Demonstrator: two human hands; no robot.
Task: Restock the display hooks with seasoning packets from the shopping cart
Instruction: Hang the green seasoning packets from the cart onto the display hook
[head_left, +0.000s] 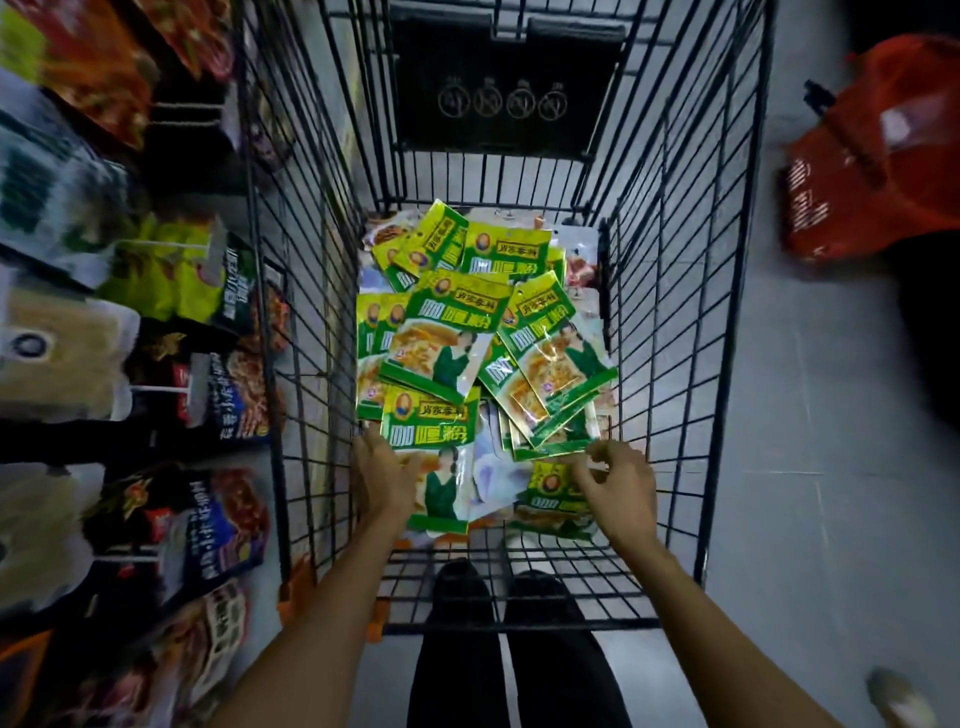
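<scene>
A black wire shopping cart stands in front of me, its bottom covered with several green and yellow seasoning packets. Both my arms reach down into it. My left hand lies on the left edge of the nearest packet, fingers spread against it. My right hand hovers with curled fingers over a fanned bunch of packets at the cart's right side, touching their lower edges. Whether either hand grips a packet is unclear.
Display hooks with hanging packets of other seasonings fill the rack along the left, close to the cart's side. A red shopping basket sits on the grey floor to the right. My black shoes show under the cart.
</scene>
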